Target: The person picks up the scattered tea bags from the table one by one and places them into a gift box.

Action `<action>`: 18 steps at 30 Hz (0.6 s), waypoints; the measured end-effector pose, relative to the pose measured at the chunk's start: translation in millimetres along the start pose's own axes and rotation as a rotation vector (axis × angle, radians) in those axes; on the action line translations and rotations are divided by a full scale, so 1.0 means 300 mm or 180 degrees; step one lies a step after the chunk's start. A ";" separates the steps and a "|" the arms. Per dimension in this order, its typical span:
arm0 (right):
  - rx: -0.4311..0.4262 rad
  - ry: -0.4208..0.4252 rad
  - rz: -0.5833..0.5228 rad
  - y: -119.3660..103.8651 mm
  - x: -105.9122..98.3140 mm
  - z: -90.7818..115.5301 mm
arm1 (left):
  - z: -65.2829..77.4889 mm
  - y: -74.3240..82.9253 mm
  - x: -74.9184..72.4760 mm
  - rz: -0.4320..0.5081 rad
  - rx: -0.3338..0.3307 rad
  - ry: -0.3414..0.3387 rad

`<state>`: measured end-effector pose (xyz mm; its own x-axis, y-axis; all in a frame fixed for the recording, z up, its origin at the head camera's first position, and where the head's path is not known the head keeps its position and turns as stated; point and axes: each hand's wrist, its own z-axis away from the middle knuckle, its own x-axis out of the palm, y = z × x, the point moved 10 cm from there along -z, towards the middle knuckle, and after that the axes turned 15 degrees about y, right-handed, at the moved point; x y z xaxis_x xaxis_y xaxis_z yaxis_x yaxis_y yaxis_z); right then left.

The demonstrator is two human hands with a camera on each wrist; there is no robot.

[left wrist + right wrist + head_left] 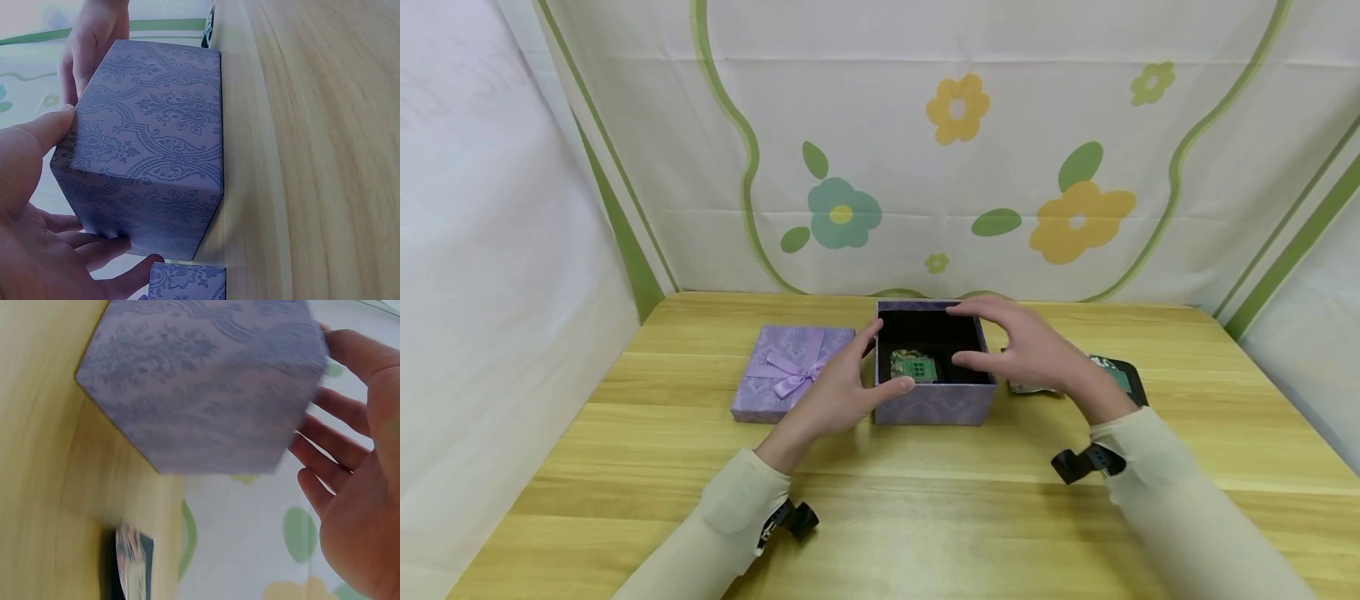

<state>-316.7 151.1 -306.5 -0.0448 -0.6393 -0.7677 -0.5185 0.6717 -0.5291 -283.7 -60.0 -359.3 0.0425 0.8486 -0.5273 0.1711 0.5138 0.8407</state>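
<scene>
both hands at an open purple box [934,404] in the middle of the frame

the left hand [835,392] lies against the box's left wall, thumb on the rim; the right hand [1030,346] hovers spread wide over its right side, holding nothing. a small green item [914,366] sits inside; the ribboned lid [792,372] lies just left on the wooden table [925,500]

Purple patterned box [206,381] fills top of frame, blurred, sitting on wood tabletop [44,487]. Right hand [356,506] at right edge, fingers [319,450] straight & spread, just beside box side; contact can't tell. Dark flat item [132,565] w/ pale print lies on tabletop below box, apart from it. Floral cloth [250,550] behind.
</scene>
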 end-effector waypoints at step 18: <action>0.0015 0.0479 0.0238 0.114 -0.237 0.223 | 0.009 -0.011 -0.005 0.0015 -0.0034 0.0041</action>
<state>-274.1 244.6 -294.0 -0.2107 -0.6361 -0.7422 -0.5049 0.7210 -0.4746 -281.8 -63.4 -361.6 0.0306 0.8527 -0.5216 0.1605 0.5109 0.8445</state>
